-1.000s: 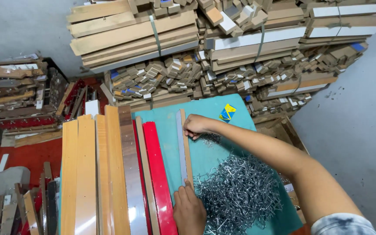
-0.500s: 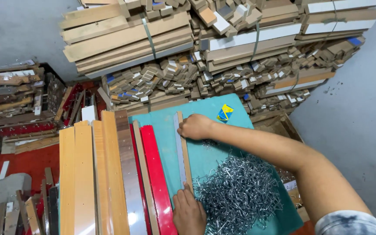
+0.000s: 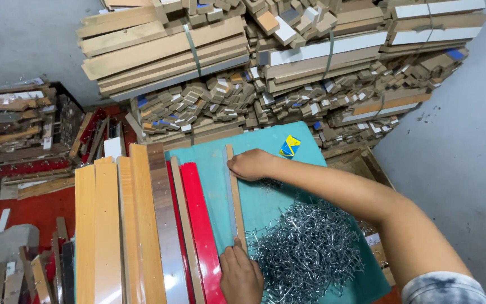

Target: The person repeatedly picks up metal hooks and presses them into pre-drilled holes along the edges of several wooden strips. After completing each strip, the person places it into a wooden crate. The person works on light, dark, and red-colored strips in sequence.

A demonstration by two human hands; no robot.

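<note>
Right hand: the right hand (image 3: 252, 164) lies at the far end of a narrow moulding strip (image 3: 233, 194), fingers curled onto its top end, pressing it down; a pinning hold more than a full clench, by the look of it.
Left hand: the left hand (image 3: 242, 275) sits at six o'clock from the right one, fingertips pinching the near end of the same strip, so the piece is steadied at both ends.
Strip: long, thin, pale wood on one edge with a greyish, glossy face beside it; it lies flat, running twelve to six on the teal desk (image 3: 212, 163).
Staples: a tangled heap of bright wire clips (image 3: 307, 250) lies at four o'clock of the strip, within easy reach of either hand, I'd judge.
Neighbours: at nine o'clock, just beside the strip, a red glossy strip (image 3: 202, 225), then a mirror-finish strip (image 3: 163, 225) and several plain wooden slats (image 3: 99, 231), laid parallel like a sorted queue.
Small item: a blue-and-yellow packet (image 3: 289, 146) at one o'clock of the right hand.
Backdrop: banded bundles of mouldings (image 3: 198, 50) stacked at twelve o'clock against the wall.
</note>
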